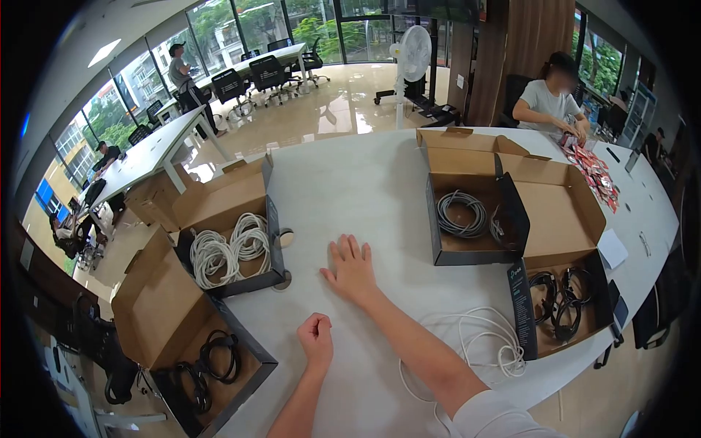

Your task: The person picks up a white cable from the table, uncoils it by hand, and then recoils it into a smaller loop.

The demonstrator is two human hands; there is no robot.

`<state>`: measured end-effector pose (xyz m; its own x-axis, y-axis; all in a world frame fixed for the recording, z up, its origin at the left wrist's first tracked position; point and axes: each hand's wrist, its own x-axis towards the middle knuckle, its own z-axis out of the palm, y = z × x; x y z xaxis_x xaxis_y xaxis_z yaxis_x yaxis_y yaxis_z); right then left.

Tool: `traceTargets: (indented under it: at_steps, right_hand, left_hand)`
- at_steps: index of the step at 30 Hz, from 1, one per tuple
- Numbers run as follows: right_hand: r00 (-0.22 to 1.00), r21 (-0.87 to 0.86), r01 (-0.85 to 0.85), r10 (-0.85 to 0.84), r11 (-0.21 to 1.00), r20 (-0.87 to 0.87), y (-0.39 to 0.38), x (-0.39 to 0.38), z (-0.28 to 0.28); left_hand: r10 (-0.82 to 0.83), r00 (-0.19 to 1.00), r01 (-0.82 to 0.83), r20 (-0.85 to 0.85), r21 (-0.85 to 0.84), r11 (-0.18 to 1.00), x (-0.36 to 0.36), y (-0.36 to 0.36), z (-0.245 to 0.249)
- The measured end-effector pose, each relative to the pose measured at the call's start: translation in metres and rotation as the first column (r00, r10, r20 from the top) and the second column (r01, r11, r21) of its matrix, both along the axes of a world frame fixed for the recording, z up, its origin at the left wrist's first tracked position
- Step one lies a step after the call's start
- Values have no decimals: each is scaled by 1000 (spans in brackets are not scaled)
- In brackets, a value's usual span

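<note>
My right hand (352, 271) lies flat on the white table (350, 175), fingers spread, holding nothing. Lower and to its left, my left hand (315, 339) is curled into a fist; whether anything is inside is hidden. A loose white cable (475, 321) lies in loops beside and under my right forearm. An open box at the left (274, 255) holds coiled white cables (230, 250). Below it, another open box (248, 376) holds black cables (219, 358). On the right, one box (475, 257) contains a grey cable coil (461, 214), and the nearer box (522, 314) has black cables (566, 303).
Across the table at the right sits a person (551, 102) with both hands at a pile of red packets (595, 171). White paper (612, 248) lies by the right boxes. Beyond the table stand a white fan (416, 55), chairs, other desks and several people.
</note>
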<state>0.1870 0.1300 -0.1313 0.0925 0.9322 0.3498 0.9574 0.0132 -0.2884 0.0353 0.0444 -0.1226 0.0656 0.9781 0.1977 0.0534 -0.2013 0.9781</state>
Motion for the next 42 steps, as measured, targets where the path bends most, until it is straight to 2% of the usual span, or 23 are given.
traceTargets:
  at_steps: [7,11,26,29,32,38,42]
  right_hand:
    - [1000,1,-1,1,1000,11,2,0,-4]
    - [1000,-65,14,-14,998,2,-2,-2,2]
    - [998,-5,37,-37,999,60,-6,-5,-10]
    - [997,22,47,-48,999,54,-2,-6,-16]
    - [999,10,40,-40,999,30,-6,-5,-11]
    - [1000,14,26,-26,1000,-10,-8,-4,-8]
    - [998,37,13,-11,999,-63,-11,-3,-6]
  left_hand:
    - [0,1000,0,7,31,1000,3,-1,1]
    - [-16,1000,16,-14,48,999,2,-2,-3]
    - [-90,995,92,35,-40,995,0,-27,-1]
    - [-48,999,48,9,42,998,3,-28,-1]
    - [-58,997,59,-45,31,998,0,-28,-1]
    - [-71,998,71,4,-15,997,0,-25,-7]
    - [-79,996,78,-31,-35,996,0,-20,-15]
